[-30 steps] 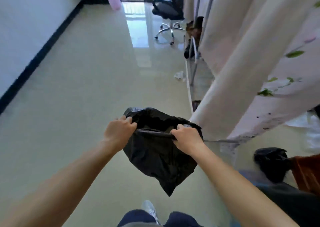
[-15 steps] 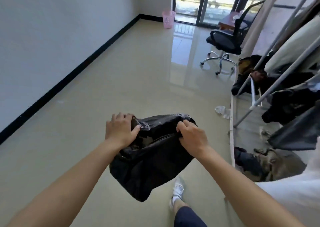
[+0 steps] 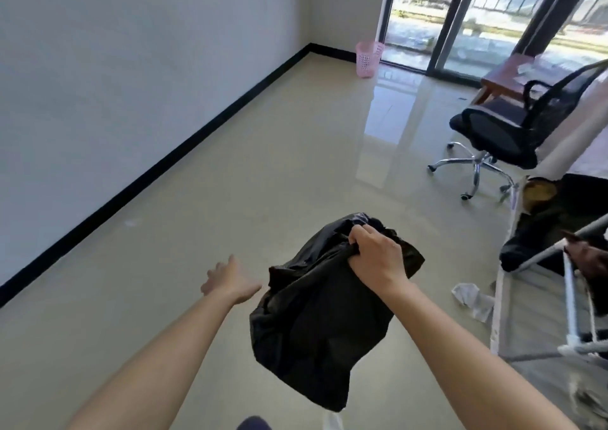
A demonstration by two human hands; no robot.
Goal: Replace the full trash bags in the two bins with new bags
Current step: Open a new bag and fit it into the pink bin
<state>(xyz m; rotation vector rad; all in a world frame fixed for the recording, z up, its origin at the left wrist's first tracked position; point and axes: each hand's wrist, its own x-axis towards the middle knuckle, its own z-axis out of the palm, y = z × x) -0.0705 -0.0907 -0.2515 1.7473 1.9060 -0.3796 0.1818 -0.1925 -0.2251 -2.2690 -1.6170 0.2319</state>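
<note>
A black trash bag (image 3: 316,324) hangs in front of me over the beige floor, bunched at its top. My right hand (image 3: 378,258) is clenched around the gathered mouth of the bag. My left hand (image 3: 228,280) is off the bag, just to its left, with fingers spread and nothing in it. A pink mesh bin (image 3: 369,58) stands far off in the room's corner beside the glass door; I cannot tell what is inside it.
A black office chair (image 3: 500,130) on a chrome base stands at the right. White rack poles (image 3: 572,301) with dark clothes line the right edge. Crumpled paper (image 3: 470,299) lies on the floor by the rack. A white wall with black skirting runs along the left.
My left hand has let go of the bag and opened; the right hand alone now holds the bunched top. The view has swung left and up toward the pink bin and door.
</note>
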